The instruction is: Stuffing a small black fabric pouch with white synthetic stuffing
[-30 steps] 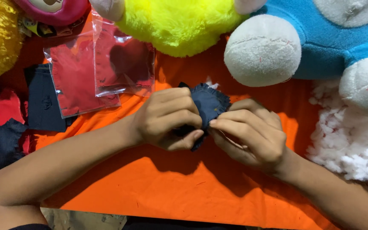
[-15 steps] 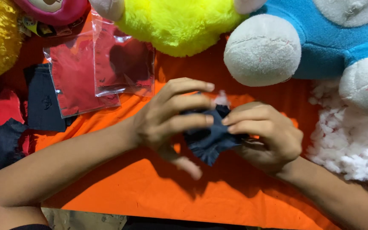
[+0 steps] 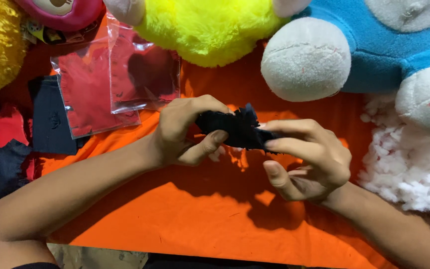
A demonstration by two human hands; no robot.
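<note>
Dark fabric piece (image 3: 237,130) between both hands' fingers (image 3: 215,138)

black felt piece (image 3: 237,130), orange cloth (image 3: 185,219), yellow plush (image 3: 210,30), blue-and-white plush (image 3: 374,45)

— How are our hands set?
— Our left hand (image 3: 185,132) is curled, thumb pressed up against the fingers in a pinch. Our right hand (image 3: 307,157) meets it, fingers extended leftward, thumb tucked beneath, both forearms angled inward.

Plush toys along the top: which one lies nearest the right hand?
The blue and white toy; its round white foot sits just above the right hand, unlike the yellow ones further left.
</note>
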